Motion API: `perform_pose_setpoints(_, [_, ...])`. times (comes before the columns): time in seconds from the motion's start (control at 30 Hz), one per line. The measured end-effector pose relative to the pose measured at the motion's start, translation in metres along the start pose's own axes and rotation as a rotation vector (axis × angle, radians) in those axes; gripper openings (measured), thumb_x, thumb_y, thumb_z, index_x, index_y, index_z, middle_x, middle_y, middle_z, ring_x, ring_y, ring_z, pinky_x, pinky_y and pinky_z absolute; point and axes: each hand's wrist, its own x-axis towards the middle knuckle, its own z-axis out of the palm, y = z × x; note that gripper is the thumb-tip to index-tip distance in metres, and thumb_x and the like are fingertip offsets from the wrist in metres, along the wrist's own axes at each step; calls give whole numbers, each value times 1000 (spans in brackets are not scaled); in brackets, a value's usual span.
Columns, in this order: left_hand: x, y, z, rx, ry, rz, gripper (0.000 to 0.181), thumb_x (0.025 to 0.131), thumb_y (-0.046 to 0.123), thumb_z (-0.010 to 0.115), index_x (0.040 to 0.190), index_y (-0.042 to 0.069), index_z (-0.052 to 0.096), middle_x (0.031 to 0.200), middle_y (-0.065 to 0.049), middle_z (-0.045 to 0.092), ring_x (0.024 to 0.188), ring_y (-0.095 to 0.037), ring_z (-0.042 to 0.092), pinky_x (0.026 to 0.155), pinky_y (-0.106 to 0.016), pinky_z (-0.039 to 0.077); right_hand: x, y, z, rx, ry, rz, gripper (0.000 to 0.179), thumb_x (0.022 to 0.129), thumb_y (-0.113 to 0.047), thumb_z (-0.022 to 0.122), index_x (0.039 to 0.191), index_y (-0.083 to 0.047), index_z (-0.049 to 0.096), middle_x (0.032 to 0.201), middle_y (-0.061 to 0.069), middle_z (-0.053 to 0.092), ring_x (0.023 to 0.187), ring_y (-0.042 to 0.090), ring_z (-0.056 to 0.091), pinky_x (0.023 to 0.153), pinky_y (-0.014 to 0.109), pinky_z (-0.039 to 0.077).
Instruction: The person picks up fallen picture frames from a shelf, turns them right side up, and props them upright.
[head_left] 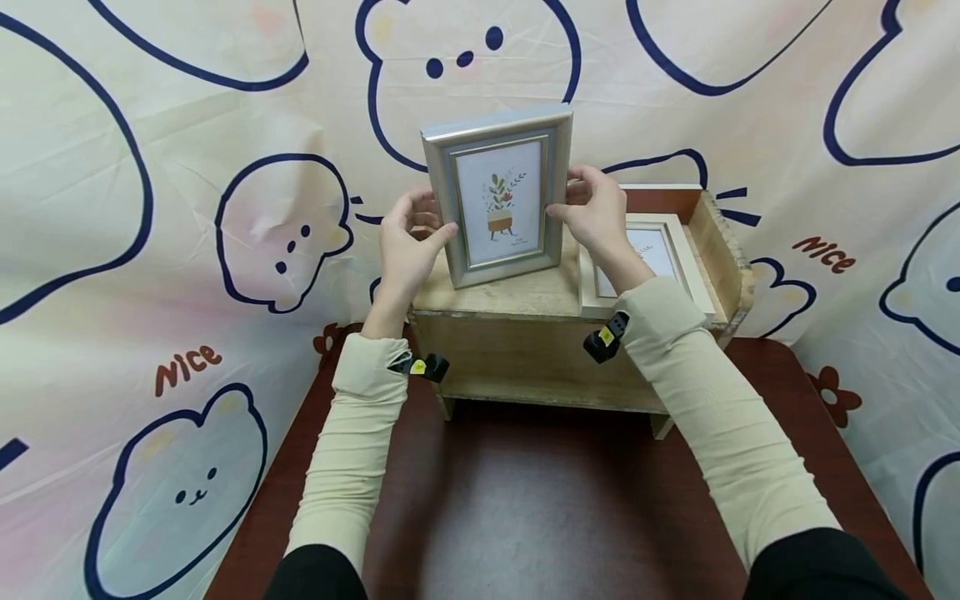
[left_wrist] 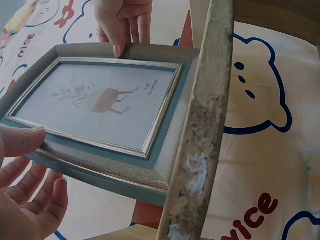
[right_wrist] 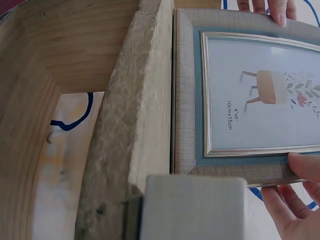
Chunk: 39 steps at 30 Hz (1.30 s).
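Observation:
A grey-silver picture frame (head_left: 552, 200) with a blue-green inner border and a potted-plant print stands tilted on the top board of a wooden shelf (head_left: 510, 300). My left hand (head_left: 405, 246) holds its left side, thumb (left_wrist: 25, 140) on the front and fingers curled beside the edge. On the opposite side my right hand (head_left: 600, 212) grips the edge, its thumb (right_wrist: 305, 166) on the front face. The frame's lower edge sits right at the board's edge (right_wrist: 155, 115) in the right wrist view. A white picture frame (head_left: 686, 258) leans to the right, partly covered by my right hand and wrist.
The shelf has a raised side panel (head_left: 720, 250) at its right end and an open space below the top board. It stands on a dark red-brown table (head_left: 525, 500). A cartoon-bear cloth (head_left: 300, 125) hangs behind and around.

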Motion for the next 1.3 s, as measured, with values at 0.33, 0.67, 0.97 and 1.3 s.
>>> perform_pose_setpoints(0.33, [-14, 17, 2, 30, 8, 69, 38, 75, -8, 66, 111, -10, 54, 97, -23, 57, 84, -34, 52, 67, -27, 42, 4, -1, 3, -43, 11, 17, 45, 79, -1, 66, 121, -12, 56, 101, 10, 62, 89, 17, 58, 73, 27, 49])
perform_pose_setpoints(0.67, [-8, -10, 6, 55, 44, 137, 39, 72, -1, 73, 108, -4, 58, 89, -17, 61, 75, -23, 54, 61, -24, 41, 7, -2, 5, -86, 32, -10, 46, 78, 1, 65, 122, -11, 57, 81, 4, 55, 72, 13, 52, 62, 23, 45])
perform_pose_setpoints(0.97, [-14, -6, 9, 115, 64, 183, 37, 72, 3, 74, 105, -5, 58, 88, -16, 60, 71, -20, 54, 61, -27, 41, 8, -7, 6, -76, 28, 5, 42, 79, -3, 57, 121, -9, 55, 93, 8, 60, 80, 15, 56, 63, 23, 47])
perform_pose_setpoints(1.3, [-15, -5, 10, 128, 71, 177, 37, 73, 3, 73, 106, -4, 58, 89, -16, 60, 71, -21, 54, 61, -26, 41, -2, -40, 1, 136, 65, -98, 61, 83, -44, 59, 135, -21, 37, 117, 5, 50, 99, 14, 49, 81, 28, 42])
